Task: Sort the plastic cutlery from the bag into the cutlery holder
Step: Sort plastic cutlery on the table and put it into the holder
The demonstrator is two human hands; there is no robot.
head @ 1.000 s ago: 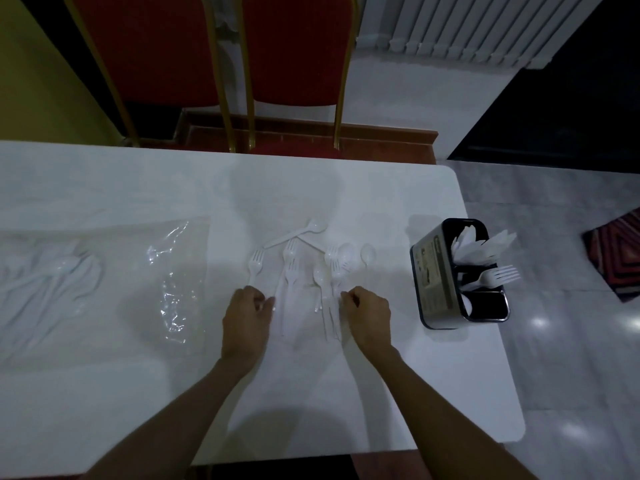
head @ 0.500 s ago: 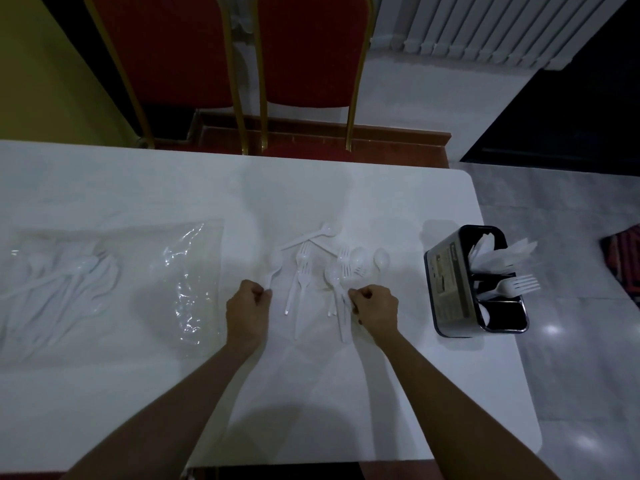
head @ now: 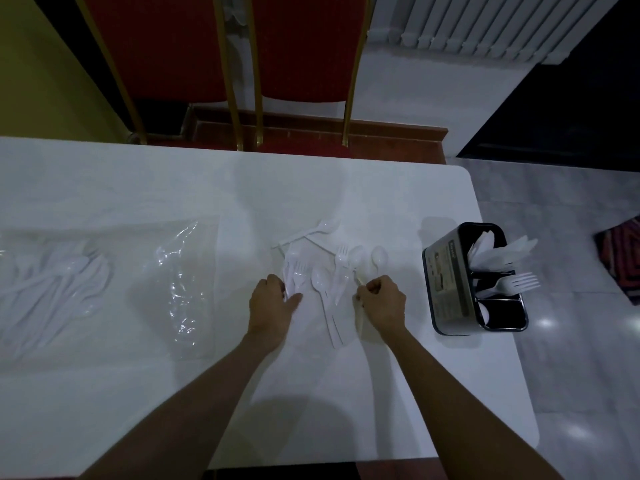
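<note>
The cutlery holder is part-filled, loose pieces and the bag remain; the left hand grips forks, the right hand pinches a spoon.

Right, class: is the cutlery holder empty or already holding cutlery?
Partly filled: white pieces stick out of the cutlery holder at its far end, forks lean from the middle, the near compartment looks mostly dark.

Bag partly beyond left edge.

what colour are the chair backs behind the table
The upholstered chair backs are red, clearest in the head view.
</note>
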